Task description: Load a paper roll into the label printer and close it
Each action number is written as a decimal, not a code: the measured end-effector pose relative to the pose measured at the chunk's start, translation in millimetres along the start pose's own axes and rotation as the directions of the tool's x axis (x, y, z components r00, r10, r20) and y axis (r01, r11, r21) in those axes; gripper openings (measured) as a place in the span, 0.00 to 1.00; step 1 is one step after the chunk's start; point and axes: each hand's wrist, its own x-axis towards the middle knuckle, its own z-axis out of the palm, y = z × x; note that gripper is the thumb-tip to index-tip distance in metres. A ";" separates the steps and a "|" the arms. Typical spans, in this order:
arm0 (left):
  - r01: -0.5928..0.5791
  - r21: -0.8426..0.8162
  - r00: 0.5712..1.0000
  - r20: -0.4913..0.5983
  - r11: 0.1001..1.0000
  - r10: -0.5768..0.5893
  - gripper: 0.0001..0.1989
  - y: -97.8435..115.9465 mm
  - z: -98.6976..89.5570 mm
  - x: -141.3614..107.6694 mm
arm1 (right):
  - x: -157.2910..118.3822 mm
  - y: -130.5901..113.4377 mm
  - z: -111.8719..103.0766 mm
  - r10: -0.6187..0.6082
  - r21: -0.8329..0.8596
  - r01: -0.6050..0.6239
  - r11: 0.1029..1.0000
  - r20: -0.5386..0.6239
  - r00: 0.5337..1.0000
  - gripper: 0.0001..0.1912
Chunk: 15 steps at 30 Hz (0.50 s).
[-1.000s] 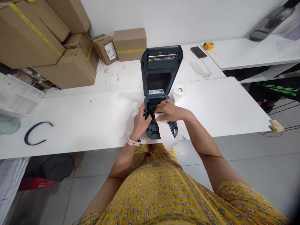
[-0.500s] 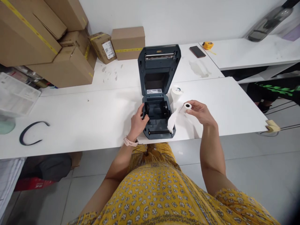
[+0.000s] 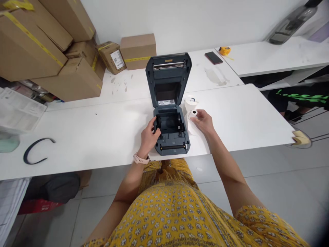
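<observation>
A dark printer (image 3: 171, 139) stands at the table's front edge, its lid (image 3: 168, 79) raised and its roll bay bare inside. My left hand (image 3: 149, 137) grips the printer's left wall, thumb over the rim and fingers along the side. In my right hand (image 3: 204, 121) is a small white paper roll (image 3: 193, 113) with a dark core hole, pinched by its side just right of the printer. Loose paper hangs below that roll. A larger white roll (image 3: 190, 101) stands upright right behind it.
Cardboard boxes (image 3: 79, 80) pile up at the back left. A black headband (image 3: 32, 151) lies at the left. Toward the back right are a phone (image 3: 214, 58), a yellow tape measure (image 3: 224, 50) and a bottle (image 3: 293, 24). Part of another person (image 3: 300, 97) shows at the right.
My right hand has moved left with the small roll, closer to the printer and the larger roll. The loose paper no longer reaches over the printer's front. My left hand stays on the printer's side.
</observation>
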 end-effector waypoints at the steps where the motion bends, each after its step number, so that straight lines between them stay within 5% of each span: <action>1: 0.003 -0.005 1.000 -0.002 1.000 -0.003 0.31 0.2 0.2 0.0 | 0.3 -0.3 0.4 0.002 -0.011 -0.002 1.000 -0.005 1.000 0.27; 8: 0.018 -0.018 1.000 0.004 1.000 -0.018 0.31 1.5 -0.1 0.5 | 1.5 1.9 -6.8 -0.008 -0.063 0.011 0.998 0.039 0.999 0.25; 15: -0.001 0.112 1.000 0.023 0.994 -0.001 0.32 6.8 -3.9 -1.3 | -5.1 12.8 -41.0 0.053 -0.100 -0.059 0.993 -0.065 0.996 0.28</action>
